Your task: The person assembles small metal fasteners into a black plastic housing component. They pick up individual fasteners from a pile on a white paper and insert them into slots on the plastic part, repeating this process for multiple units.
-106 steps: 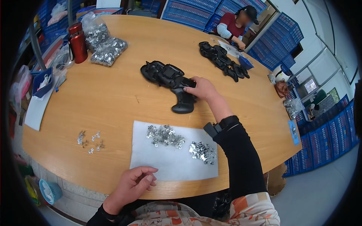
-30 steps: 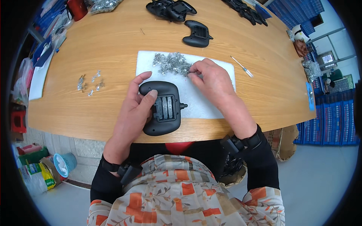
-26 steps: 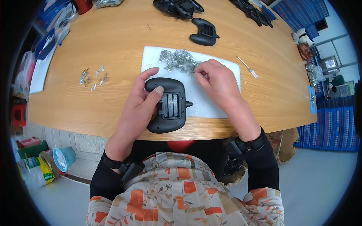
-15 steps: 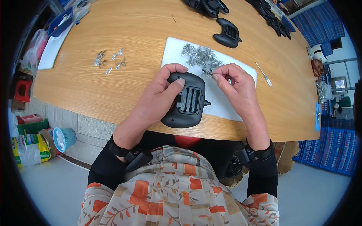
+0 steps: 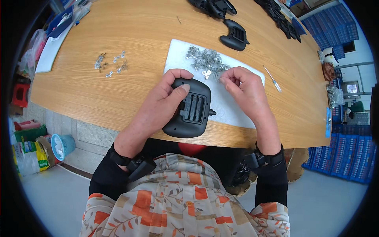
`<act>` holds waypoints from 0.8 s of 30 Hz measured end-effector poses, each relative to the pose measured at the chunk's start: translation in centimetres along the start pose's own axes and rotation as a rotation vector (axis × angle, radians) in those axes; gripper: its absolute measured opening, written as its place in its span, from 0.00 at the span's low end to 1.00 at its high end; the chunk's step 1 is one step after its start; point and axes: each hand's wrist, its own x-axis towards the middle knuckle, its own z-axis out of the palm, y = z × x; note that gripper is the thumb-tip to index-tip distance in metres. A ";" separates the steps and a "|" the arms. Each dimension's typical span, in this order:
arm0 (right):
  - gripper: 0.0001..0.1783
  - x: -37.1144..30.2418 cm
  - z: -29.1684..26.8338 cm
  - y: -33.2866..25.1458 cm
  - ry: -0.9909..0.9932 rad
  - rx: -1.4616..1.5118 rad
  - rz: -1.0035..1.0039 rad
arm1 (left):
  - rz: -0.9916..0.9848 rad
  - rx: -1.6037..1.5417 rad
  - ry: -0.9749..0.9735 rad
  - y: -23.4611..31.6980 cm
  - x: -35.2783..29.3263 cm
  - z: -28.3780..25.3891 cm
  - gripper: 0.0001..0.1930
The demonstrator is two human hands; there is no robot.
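My left hand (image 5: 167, 96) grips a black game controller (image 5: 172, 129) by its far-left part, thumb on top and fingers round the edge. The controller lies back side up, its slotted battery compartment (image 5: 193, 107) uncovered. My right hand (image 5: 248, 93) is closed in a pinch over the white foam sheet (image 5: 229, 108), just right of a heap of small shiny metal battery contacts (image 5: 207, 59). What its fingertips hold, if anything, is too small to make out. One bright metal contact (image 5: 207, 74) lies at the heap's near edge, between the controller and my right fingers.
Several loose metal contacts (image 5: 109, 65) lie on the wooden table (image 5: 138, 35) at left. A screwdriver (image 5: 272, 79) lies right of the foam. Beyond it rests another black controller (image 5: 235, 35), with more black housings (image 5: 213, 7) farther back. A blue wastebasket (image 5: 63, 146) stands on the floor at left.
The controller has tilted slightly and come a little nearer to me under my left hand. My right fingers have curled tighter beside the heap, and a bright contact now shows at its near edge.
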 end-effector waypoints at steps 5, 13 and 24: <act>0.05 -0.7 -0.2 -0.9 0.013 0.096 0.030 | 0.017 -0.001 -0.029 -0.1 0.2 0.0 0.10; 0.07 -0.6 -0.5 0.2 -0.211 -0.077 0.123 | 0.020 -0.054 -0.086 -0.5 0.2 -0.3 0.08; 0.07 -1.4 -0.2 -1.0 -0.086 0.029 0.007 | 0.064 0.124 -0.062 -0.5 0.2 0.1 0.09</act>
